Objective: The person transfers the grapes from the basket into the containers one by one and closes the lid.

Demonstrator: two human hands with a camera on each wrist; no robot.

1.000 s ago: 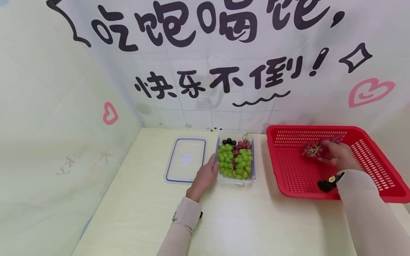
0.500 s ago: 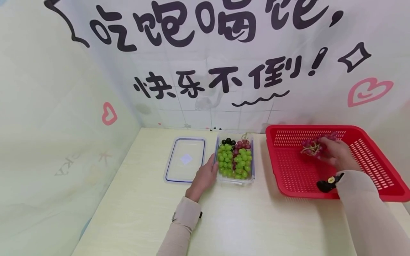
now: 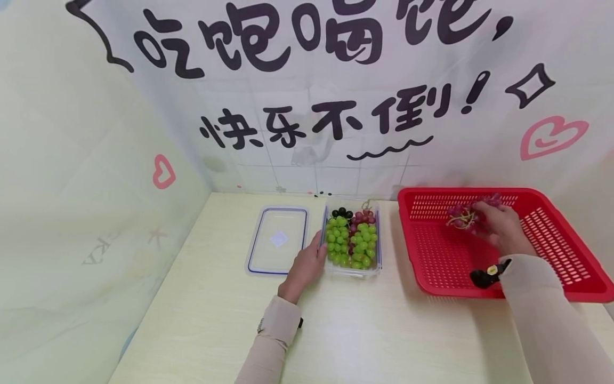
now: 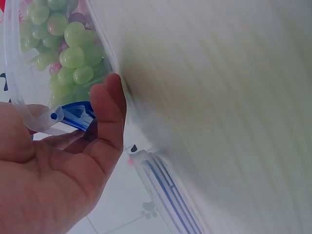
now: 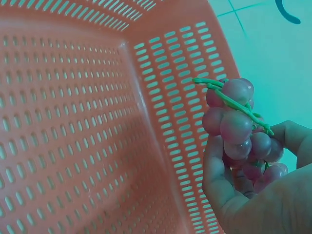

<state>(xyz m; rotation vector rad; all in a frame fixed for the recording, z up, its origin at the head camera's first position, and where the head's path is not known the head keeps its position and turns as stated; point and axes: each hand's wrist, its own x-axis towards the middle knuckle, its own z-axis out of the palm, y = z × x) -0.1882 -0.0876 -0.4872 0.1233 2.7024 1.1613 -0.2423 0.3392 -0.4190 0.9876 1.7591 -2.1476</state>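
Note:
A clear plastic food container (image 3: 354, 272) on the table holds two bunches of green grapes (image 3: 338, 240), with red grapes (image 3: 364, 216) and black grapes (image 3: 342, 212) behind them. My left hand (image 3: 306, 266) grips its left side; in the left wrist view the fingers (image 4: 108, 117) curl around the wall by a blue-edged side flap (image 4: 78, 115). Inside the red basket's outline, my right hand (image 3: 505, 230) holds a bunch of red grapes (image 5: 237, 126) with a green stem, its thumb and fingers around the fruit. The bunch is raised near the basket's back wall.
The red perforated basket (image 3: 460, 290) stands at the right of the table. Left of the container lies its clear lid (image 3: 279, 224) with a blue seal. A printed white cloth (image 3: 288, 176) hangs right behind the table.
My right hand has lifted the red grapes slightly up and to the left within the basket. The left hand stays on the container, which has not moved.

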